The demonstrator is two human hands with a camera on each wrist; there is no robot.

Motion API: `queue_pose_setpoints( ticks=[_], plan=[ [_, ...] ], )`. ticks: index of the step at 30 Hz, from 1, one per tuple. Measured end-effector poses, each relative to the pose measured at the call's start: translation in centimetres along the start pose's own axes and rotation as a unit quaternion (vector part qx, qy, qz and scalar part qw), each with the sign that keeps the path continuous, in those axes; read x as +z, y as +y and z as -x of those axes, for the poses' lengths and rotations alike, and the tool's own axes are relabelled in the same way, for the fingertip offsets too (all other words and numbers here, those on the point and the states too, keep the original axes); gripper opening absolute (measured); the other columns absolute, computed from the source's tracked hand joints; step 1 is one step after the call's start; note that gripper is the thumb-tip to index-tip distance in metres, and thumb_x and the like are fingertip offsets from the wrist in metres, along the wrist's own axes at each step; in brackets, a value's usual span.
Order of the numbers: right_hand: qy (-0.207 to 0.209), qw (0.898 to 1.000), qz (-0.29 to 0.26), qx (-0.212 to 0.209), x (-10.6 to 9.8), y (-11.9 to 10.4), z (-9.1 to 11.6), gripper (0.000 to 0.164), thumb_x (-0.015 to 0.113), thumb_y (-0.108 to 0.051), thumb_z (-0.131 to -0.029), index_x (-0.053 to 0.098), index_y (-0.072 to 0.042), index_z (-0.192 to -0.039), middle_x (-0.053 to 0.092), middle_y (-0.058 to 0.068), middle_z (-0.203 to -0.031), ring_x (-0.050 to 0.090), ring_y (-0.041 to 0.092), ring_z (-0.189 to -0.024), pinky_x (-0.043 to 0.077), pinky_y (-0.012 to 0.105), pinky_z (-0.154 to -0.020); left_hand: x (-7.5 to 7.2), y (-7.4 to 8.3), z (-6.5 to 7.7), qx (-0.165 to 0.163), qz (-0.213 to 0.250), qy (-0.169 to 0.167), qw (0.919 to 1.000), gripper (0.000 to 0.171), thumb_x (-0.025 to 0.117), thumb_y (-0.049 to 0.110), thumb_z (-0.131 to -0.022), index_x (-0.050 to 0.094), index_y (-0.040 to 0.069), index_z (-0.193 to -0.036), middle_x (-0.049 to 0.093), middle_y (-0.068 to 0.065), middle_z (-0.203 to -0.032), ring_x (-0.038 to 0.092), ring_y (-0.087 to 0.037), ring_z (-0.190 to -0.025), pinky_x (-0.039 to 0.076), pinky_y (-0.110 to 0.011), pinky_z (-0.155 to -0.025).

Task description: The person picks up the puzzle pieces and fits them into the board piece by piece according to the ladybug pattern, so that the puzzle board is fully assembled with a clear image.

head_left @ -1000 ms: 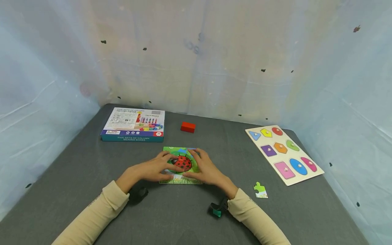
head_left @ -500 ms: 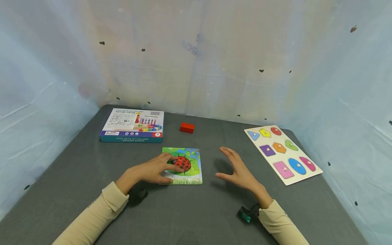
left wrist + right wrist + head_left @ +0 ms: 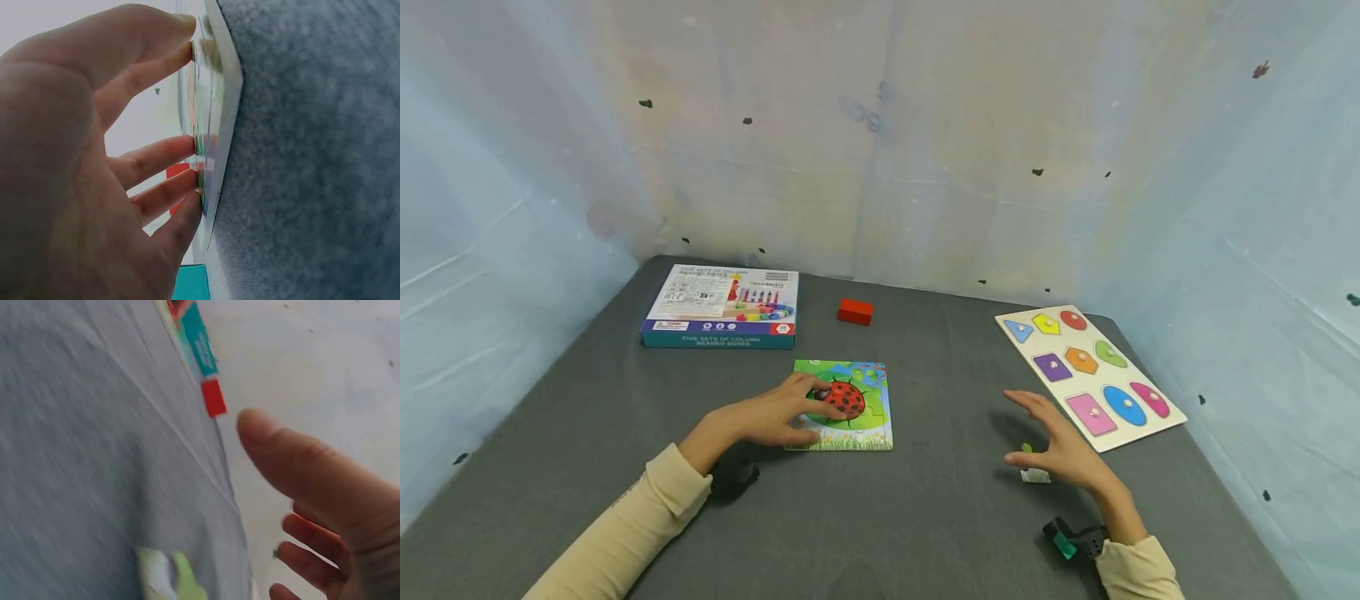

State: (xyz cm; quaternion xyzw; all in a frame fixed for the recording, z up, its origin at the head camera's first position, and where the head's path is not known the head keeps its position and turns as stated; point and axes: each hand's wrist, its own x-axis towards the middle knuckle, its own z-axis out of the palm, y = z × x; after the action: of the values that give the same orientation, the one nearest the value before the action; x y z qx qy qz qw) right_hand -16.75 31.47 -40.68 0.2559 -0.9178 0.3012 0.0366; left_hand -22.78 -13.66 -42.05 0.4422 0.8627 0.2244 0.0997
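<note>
A jigsaw puzzle (image 3: pixel 868 435) with a red ladybug on green grass lies flat on the table in the head view. My left hand (image 3: pixel 763 418) rests its fingertips and thumb on the puzzle's face, fingers spread. The left wrist view shows these fingertips touching the top of the puzzle (image 3: pixel 219 119) near its edge. Over to the right, my right hand (image 3: pixel 1067 454) hovers with thumb and fingers apart, holding nothing. Partly hidden beneath it is a loose green-and-white puzzle piece (image 3: pixel 1036 476), which lies on the table; the piece (image 3: pixel 187 581) appears blurred in the right wrist view.
A cream board (image 3: pixel 1093 379) with several coloured knobbed shapes lies at the right, just beyond my right hand. Behind the puzzle sits a red block (image 3: pixel 855 312). A flat boxed bead set (image 3: pixel 718 307) lies at the back left. Pale sheeting (image 3: pixel 880 150) surrounds the table.
My right hand has left the puzzle and moved right, to above the loose piece. My left hand has stayed on the puzzle.
</note>
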Motion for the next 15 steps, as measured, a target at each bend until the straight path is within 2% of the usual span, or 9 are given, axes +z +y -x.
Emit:
queue_pose_setpoints(
  ticks=[6, 12, 15],
  plan=[
    [-0.04, 0.999, -0.013, 0.0, -1.4, 0.8, 1.0, 0.076, 0.08, -0.021, -0.074, 0.042, -0.008, -0.139, 0.04, 0.006, -0.137, 0.041, 0.019, -0.119, 0.04, 0.056, -0.088, 0.1, 0.0, 0.0, -0.008, -0.005, -0.004, 1.0, 0.039, 0.061, 0.028, -0.09, 0.056, 0.033, -0.129, 0.037, -0.012, -0.139, 0.028, -0.031, -0.128, 0.035, -0.054, -0.096],
    [-0.091, 0.996, -0.019, 0.015, -2.0, 2.0, 2.3, 0.079, 0.082, -0.021, -0.071, 0.042, -0.003, -0.137, 0.038, 0.012, -0.132, 0.041, 0.025, -0.116, 0.041, 0.038, -0.092, 0.0, 0.0, 0.0, -0.004, -0.008, -0.006, 0.9999, 0.039, 0.061, 0.029, -0.091, 0.055, 0.033, -0.129, 0.037, -0.012, -0.14, 0.028, -0.031, -0.128, 0.035, -0.054, -0.097],
    [-0.108, 0.994, -0.017, 0.023, -2.2, 2.2, 2.6, 0.077, 0.082, -0.022, -0.071, 0.044, -0.003, -0.135, 0.038, 0.013, -0.129, 0.039, 0.023, -0.114, 0.04, 0.037, -0.091, 0.0, 0.0, 0.0, -0.004, -0.012, -0.006, 0.9999, 0.039, 0.06, 0.029, -0.091, 0.055, 0.032, -0.129, 0.036, -0.011, -0.14, 0.027, -0.031, -0.129, 0.034, -0.053, -0.098]
  ],
)
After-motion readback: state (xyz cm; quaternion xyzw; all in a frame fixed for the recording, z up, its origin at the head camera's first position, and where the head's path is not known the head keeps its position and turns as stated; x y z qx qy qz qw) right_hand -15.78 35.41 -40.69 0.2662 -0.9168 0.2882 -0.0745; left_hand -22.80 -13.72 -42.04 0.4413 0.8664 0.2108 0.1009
